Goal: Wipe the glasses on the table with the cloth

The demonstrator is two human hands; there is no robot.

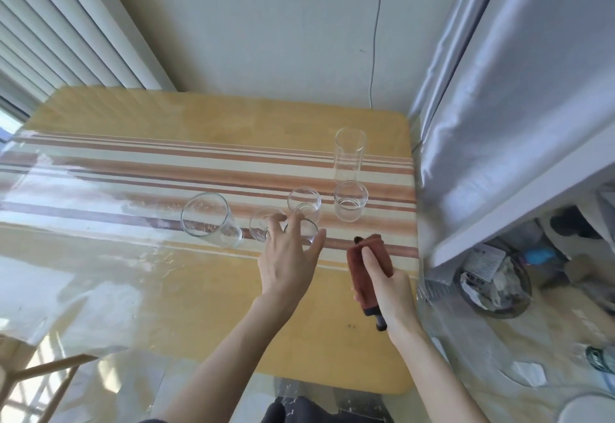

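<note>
Two bare forearms, no sleeves to the frame edge, no rings or watch. Left hand (286, 256) at 6 o'clock, right hand (387, 286) at 5. Dark clothing at bottom edge.

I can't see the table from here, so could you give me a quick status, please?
Left hand open, reaching onto a small glass. Right hand gripping the rolled cloth. Other glasses crowd close.

Pale wall (266, 23) behind; slatted blinds (50, 30) at left; silvery curtain (499, 90) at right; daylight throughout.
</note>
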